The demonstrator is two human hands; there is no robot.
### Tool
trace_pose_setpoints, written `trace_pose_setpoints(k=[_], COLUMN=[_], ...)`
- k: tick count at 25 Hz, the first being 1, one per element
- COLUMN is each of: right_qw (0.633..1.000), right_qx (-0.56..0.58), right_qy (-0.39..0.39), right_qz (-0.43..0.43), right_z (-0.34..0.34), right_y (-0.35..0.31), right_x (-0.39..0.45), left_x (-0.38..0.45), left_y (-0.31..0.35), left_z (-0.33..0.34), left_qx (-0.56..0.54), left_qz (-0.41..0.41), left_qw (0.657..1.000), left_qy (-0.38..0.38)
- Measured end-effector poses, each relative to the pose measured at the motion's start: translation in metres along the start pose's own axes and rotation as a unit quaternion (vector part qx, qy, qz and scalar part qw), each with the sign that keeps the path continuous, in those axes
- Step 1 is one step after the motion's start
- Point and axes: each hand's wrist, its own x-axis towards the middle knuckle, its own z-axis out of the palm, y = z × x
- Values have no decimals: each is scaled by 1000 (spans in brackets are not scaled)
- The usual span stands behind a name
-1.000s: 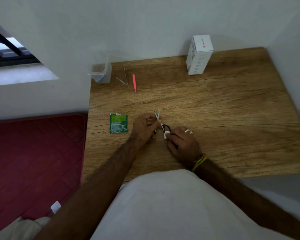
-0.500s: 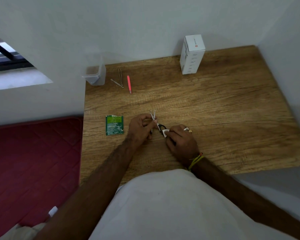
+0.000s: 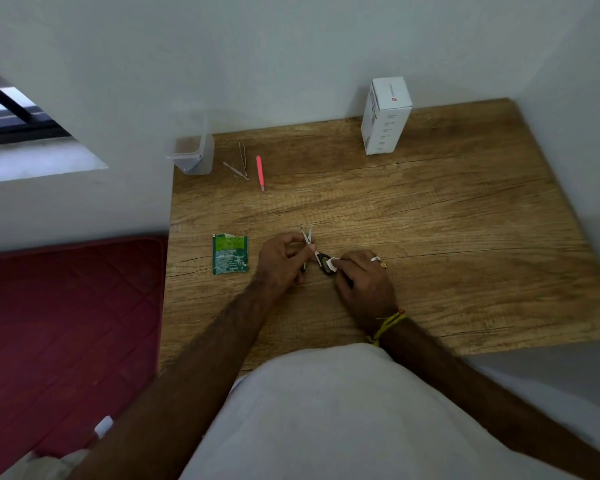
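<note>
A small pair of scissors (image 3: pixel 313 250) with black handles lies low over the wooden table (image 3: pixel 430 244), its blades slightly apart and pointing away from me. My left hand (image 3: pixel 281 261) grips the scissors near the pivot with thumb and fingers. My right hand (image 3: pixel 362 282) pinches a small white wipe (image 3: pixel 331 263) against the black handle loop. A torn green sachet (image 3: pixel 230 253) lies flat just left of my left hand.
At the table's back left stand a clear plastic container (image 3: pixel 191 154), metal tweezers (image 3: pixel 241 162) and a pink tool (image 3: pixel 260 172). A white box (image 3: pixel 385 116) stands upright at the back by the wall. A red mat (image 3: pixel 66 323) covers the floor on the left.
Both hands keep their hold on the scissors and wipe. The view has shifted slightly; the hands stay at the same spot on the table.
</note>
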Motion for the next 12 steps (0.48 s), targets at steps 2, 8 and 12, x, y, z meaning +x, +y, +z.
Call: trace_pose_setpoints(k=[2, 8, 12], right_qw=[1000, 999, 996], right_qx=[-4, 13, 26], right_qy=[-6, 23, 41], right_qz=[4, 40, 78], right_z=[0, 2, 3], right_y=[0, -1, -5], right_x=[2, 7, 12], left_x=[0, 0, 1], left_y=[0, 2, 2], left_z=[0, -1, -2], left_qx=[-1, 4, 11], left_qz=[0, -5, -8], left_qw=[1000, 1000, 1000], left_qy=[-2, -12, -3])
